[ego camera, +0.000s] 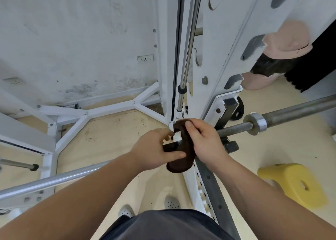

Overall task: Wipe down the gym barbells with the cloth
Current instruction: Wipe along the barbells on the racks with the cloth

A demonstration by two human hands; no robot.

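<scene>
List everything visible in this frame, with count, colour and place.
cloth: one, dark brown, centre, in both hands
barbell: one, grey steel, hands to right edge
silver bar: one, bright silver, lower left
guide rod: one, chrome, upright, top centre
rack frame: one, white, left and centre
stool: one, yellow, floor, right
wall sockets: two, white, back wall
shoes: two, grey, bottom centre
left hand: holds the cloth
right hand: grips the cloth
</scene>
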